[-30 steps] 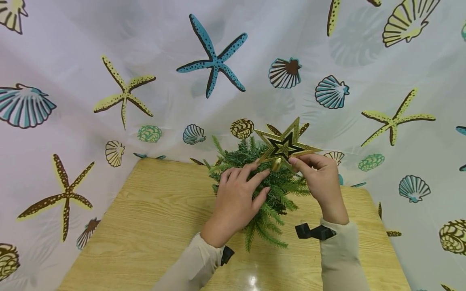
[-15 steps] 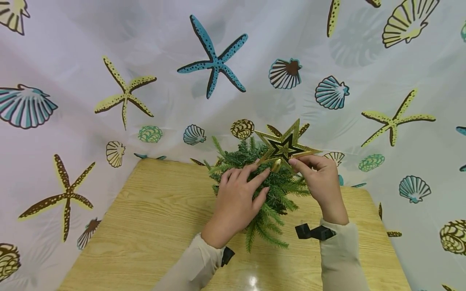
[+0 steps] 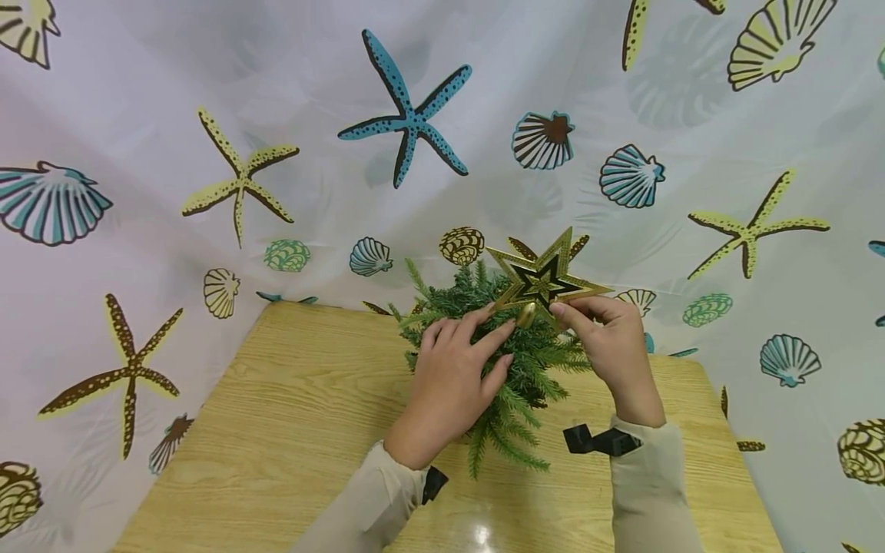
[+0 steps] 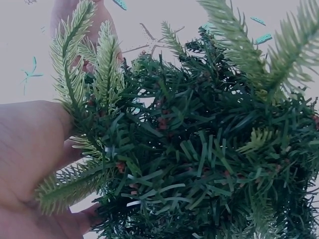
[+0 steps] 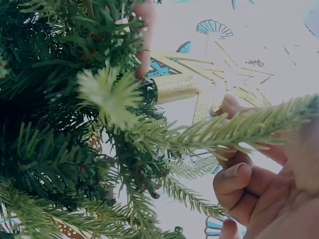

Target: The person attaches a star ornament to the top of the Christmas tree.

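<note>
My right hand [image 3: 611,349] pinches the lower right edge of a gold star tree topper [image 3: 542,286] between thumb and fingers. The star is glittery, with a black star outline inside it, and tilts over the top of a small artificial Christmas tree [image 3: 515,415]. Its short gold tube [image 5: 175,88] points down at the tree's tip. My left hand [image 3: 452,369] grips the upper foliage from the left, its index fingertip right by the tube. In the left wrist view, dark green needles and lighter sprigs [image 4: 107,64] partly hide that hand's fingers.
The tree stands on a light wood-grain table [image 3: 304,407]. Behind and around the table hangs a white curtain [image 3: 290,69] printed with starfish and shells. A black strap mount [image 3: 600,440] sits on my right wrist.
Almost nothing differs. Both hands, the star and the tree keep their places against each other; the whole head view shifts very slightly.
</note>
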Demonstrator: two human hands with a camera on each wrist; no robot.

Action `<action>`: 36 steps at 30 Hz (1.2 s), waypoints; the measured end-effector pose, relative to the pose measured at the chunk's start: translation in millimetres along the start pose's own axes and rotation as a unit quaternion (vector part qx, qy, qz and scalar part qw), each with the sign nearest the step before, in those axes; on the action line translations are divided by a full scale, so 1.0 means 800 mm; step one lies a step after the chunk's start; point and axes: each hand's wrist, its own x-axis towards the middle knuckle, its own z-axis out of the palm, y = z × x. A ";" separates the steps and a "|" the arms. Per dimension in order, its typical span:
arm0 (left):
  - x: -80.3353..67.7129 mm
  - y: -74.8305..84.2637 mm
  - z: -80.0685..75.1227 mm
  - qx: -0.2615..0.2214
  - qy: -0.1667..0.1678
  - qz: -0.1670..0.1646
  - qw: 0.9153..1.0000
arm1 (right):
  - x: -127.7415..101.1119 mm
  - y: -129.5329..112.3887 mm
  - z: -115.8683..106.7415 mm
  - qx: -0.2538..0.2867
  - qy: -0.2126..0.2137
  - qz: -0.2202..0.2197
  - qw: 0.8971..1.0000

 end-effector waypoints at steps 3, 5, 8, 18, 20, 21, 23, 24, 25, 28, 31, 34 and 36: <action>0.001 -0.001 0.000 -0.004 -0.001 0.000 1.000 | 0.000 0.000 -0.001 -0.003 -0.005 0.000 1.000; 0.001 -0.001 0.000 -0.005 -0.001 0.000 1.000 | 0.001 0.000 -0.001 -0.004 -0.008 -0.003 1.000; 0.001 -0.001 -0.001 -0.002 -0.001 0.002 1.000 | 0.001 -0.001 -0.001 -0.007 -0.013 -0.003 1.000; 0.001 0.001 -0.001 0.003 0.002 0.007 1.000 | 0.008 0.041 0.000 -0.023 -0.020 0.006 1.000; 0.001 0.001 -0.002 0.005 0.004 0.007 1.000 | 0.010 0.047 0.000 -0.026 -0.022 0.007 0.999; 0.001 0.001 -0.002 0.005 0.004 0.008 1.000 | 0.010 0.049 0.000 -0.025 -0.023 0.008 0.999; 0.001 0.001 -0.002 0.003 0.004 0.008 1.000 | 0.011 0.051 0.000 -0.023 -0.026 0.008 0.999; 0.001 0.001 -0.002 0.003 0.004 0.007 1.000 | 0.011 0.052 0.000 -0.020 -0.029 0.010 0.999; 0.001 0.001 -0.002 0.002 0.004 0.008 1.000 | 0.011 0.052 0.000 -0.016 -0.033 0.011 0.999; 0.000 0.000 -0.001 0.000 0.005 0.010 1.000 | 0.011 0.052 0.000 -0.014 -0.042 0.020 0.999; 0.000 -0.001 -0.001 0.000 0.006 0.012 1.000 | 0.011 0.049 0.000 -0.022 -0.053 0.025 0.998; 0.000 -0.002 0.000 0.000 0.005 0.012 1.000 | 0.011 0.040 0.000 -0.027 -0.063 0.025 0.997; 0.000 -0.002 0.000 -0.003 0.003 0.011 1.000 | 0.010 0.030 0.000 -0.024 -0.068 0.023 0.997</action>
